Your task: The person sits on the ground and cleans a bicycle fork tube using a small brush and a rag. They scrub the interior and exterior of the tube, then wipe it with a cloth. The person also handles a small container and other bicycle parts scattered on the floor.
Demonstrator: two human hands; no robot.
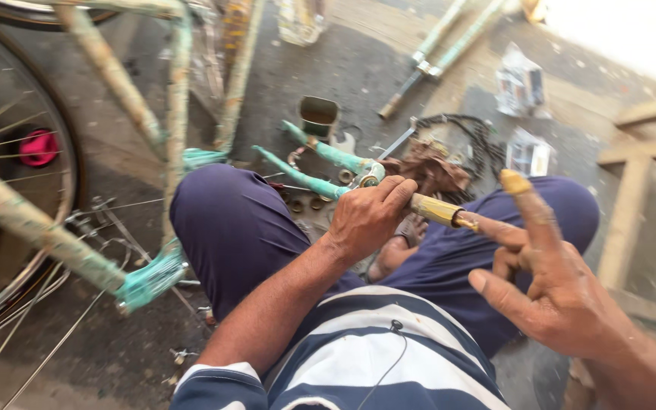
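Note:
I sit on the ground with my knees up in dark blue trousers. My left hand [370,216] is shut around a bicycle fork [320,163] with pale green legs, at its crown. The fork's steerer tube [436,209], smeared with yellowish grease, sticks out to the right of that hand. My right hand [548,281] is open beside the tube's end, its middle fingers touching it. The raised index finger carries a blob of yellow grease [515,182] on its tip.
A worn pale green bicycle frame [115,76] and a spoked wheel [9,152] stand at the left. A small tin [317,115], a chain [472,137], a rag, tubes and loose parts lie on the concrete ahead. Wooden boards [639,159] are at the right.

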